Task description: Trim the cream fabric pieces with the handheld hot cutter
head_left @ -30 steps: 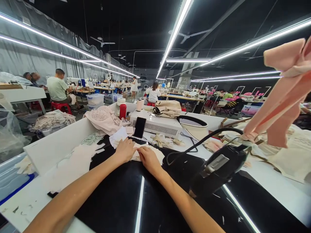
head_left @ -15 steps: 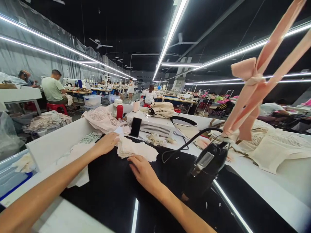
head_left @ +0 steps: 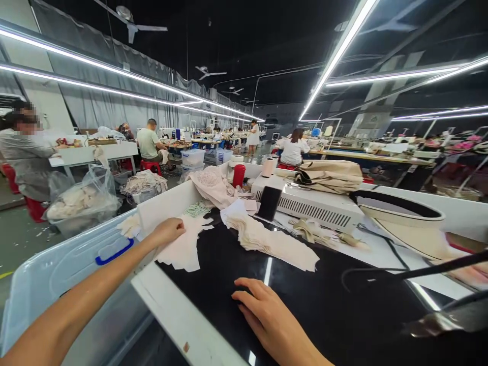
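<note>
My left hand (head_left: pixel 170 231) has its fingers curled at the upper left of a loose pile of pale fabric pieces (head_left: pixel 183 249); what its fingertips hold, if anything, is too small to make out. Over the glossy black tabletop (head_left: pixel 224 300) is my right hand (head_left: pixel 263 312), fingers apart and slightly bent, with nothing in it. Beyond it lies a fanned stack of cream fabric pieces (head_left: pixel 267 236), touched by neither hand. A dark phone (head_left: pixel 269 202) leans against a white vented box (head_left: pixel 316 208) behind the stack.
A blue-lidded bin (head_left: pixel 72 274) stands at the left, below the table's white edge (head_left: pixel 183 315). A blurred iron-like tool (head_left: pixel 450 320) is at the right. A red bottle (head_left: pixel 239 175), a visor (head_left: pixel 404 223) and folded beige cloth (head_left: pixel 330 175) sit at the back. People work farther off.
The view has turned left. My left hand has moved from the cream stack to the pale pieces on the left. My right hand has come away from the stack, toward me.
</note>
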Motion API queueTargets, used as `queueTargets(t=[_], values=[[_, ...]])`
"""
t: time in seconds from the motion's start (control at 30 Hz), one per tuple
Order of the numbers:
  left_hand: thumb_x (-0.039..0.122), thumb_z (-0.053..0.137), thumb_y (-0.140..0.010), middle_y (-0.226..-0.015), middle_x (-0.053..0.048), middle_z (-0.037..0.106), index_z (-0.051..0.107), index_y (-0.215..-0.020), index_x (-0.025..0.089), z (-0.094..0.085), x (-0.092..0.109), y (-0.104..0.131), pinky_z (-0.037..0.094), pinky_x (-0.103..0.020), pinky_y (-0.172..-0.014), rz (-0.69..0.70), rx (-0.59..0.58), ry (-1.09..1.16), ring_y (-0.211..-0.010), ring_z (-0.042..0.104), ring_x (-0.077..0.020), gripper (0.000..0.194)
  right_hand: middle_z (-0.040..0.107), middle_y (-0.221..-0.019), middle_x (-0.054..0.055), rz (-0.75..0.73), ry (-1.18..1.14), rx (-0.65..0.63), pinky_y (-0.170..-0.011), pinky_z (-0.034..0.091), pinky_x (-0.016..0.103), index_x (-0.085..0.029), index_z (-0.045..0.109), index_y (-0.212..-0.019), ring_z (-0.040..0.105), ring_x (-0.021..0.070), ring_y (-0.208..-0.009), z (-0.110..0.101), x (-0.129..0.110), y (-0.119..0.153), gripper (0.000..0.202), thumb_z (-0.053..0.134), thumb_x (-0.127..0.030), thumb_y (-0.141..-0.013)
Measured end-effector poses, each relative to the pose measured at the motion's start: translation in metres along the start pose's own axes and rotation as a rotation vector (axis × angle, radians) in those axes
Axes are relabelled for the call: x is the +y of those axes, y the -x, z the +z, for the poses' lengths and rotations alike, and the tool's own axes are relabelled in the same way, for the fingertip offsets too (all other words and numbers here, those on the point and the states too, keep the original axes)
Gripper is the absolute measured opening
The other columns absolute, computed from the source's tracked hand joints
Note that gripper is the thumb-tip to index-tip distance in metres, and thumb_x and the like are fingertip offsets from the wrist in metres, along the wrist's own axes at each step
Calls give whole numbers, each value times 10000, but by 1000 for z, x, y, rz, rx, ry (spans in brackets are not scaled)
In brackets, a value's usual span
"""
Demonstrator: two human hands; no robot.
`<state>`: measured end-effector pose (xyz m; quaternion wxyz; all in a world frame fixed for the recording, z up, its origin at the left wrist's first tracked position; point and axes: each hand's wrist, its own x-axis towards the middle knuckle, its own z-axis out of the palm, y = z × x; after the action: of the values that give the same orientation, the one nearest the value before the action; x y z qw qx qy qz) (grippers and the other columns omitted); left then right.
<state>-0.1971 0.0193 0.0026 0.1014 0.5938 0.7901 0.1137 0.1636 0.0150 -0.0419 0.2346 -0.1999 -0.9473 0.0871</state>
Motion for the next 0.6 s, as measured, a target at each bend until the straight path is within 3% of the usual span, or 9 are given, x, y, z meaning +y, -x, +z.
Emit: queueTargets(t=[0.33,0.6], values=[[391,655,-1022,-1215,-92,669,646,-1229,154,6,-7,-2,586,-452,-932,-82,136,77,-1064,675,-237,315,753,-1236,118,-90,57,-19,-895,660,430,-259,725,-1058,758,288,-1101,-3,-21,-3,294,522,-75,-952],[377,654,-1025,-1214,-88,675,661,-1204,158,4,-8,6,587,-447,-938,-58,206,125,-1066,678,-234,284,755,-1253,113,-108,30,-82,-923,643,407,-266,740,-1068,750,280,-1124,-3,-26,-2,331,525,-54,-934]])
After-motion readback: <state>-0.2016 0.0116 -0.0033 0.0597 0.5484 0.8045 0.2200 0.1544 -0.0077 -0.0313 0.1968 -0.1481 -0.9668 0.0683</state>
